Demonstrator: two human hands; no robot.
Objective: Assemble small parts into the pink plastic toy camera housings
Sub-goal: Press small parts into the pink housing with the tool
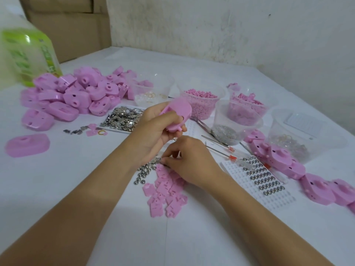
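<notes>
Left hand (153, 129) around pink housing (178, 110)

only two forearms and the hands are shown. the left hand (155, 129) and the right hand (192, 164) are left bare, and both forearms are seen uncovered as far as the frame edge.

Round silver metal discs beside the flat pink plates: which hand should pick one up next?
Right. The right hand has its fingertips down at the round silver metal discs; the left hand grips a pink plastic camera housing.
</notes>
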